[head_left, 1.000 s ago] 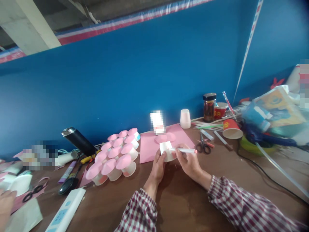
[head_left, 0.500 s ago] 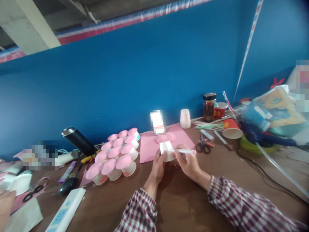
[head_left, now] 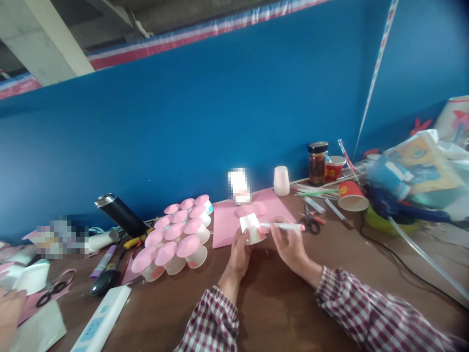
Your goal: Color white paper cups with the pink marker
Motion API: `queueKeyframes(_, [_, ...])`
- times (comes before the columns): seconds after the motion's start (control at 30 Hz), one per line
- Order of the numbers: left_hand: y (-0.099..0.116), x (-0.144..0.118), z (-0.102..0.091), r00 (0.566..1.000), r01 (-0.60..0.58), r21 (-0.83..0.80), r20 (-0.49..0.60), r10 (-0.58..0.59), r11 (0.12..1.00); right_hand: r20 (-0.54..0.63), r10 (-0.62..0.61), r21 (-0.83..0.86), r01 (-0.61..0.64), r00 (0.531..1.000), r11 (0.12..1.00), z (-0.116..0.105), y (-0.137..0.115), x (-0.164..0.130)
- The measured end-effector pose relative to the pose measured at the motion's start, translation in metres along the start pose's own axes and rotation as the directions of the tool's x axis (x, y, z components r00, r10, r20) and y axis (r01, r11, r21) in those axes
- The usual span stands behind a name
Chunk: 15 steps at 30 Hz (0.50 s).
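My left hand (head_left: pixel 240 254) grips a small white paper cup (head_left: pixel 252 227), tilted, with a pinkish patch on its side. My right hand (head_left: pixel 289 247) holds a white marker (head_left: pixel 286 226) with a pink end pointing right. The marker's tip lies close to the cup's side; whether it touches I cannot tell. Behind the cup, pink paper discs (head_left: pixel 259 209) lie on a pink sheet (head_left: pixel 225 230). To the left stand several white cups (head_left: pixel 197 256) topped with shallow pink cones (head_left: pixel 188 245).
Right of my hands lie scissors (head_left: pixel 310 224), loose markers and a red paper cup (head_left: pixel 352 195). A stack of white cups (head_left: pixel 281 181) and a dark jar (head_left: pixel 318 164) stand by the blue wall. Left are a black flask (head_left: pixel 120 215), a power strip (head_left: pixel 100 320) and another person's hand (head_left: pixel 9 308).
My right hand and the marker have moved slightly right, back from the cup. The cup has turned a little in my left hand, and the pinkish patch on its side now shows.
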<state>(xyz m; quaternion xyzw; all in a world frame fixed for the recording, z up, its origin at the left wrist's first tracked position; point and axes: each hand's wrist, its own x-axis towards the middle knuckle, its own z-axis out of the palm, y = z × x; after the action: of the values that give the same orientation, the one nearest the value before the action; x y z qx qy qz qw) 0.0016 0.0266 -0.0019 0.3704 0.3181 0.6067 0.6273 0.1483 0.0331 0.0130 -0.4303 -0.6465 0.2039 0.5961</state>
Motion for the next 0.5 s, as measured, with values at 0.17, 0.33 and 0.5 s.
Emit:
queueKeyframes(0.17, [0.008,0.000,-0.001,0.994,0.106,-0.135,-0.011,-0.109,0.985,-0.036,-0.059,0.038,0.060,0.998,0.997,0.004,0.006,-0.001])
queueKeyframes(0.33, [0.016,0.001,0.000,0.988,0.141,-0.289,-0.012,-0.151,0.947,0.057,-0.055,0.110,0.049,0.997,0.993,0.008,0.002,-0.008])
queueKeyframes(0.5, [0.016,0.003,-0.002,0.988,0.150,-0.353,0.035,-0.147,0.923,0.135,-0.121,0.121,0.105,0.983,0.987,0.013,0.005,-0.015])
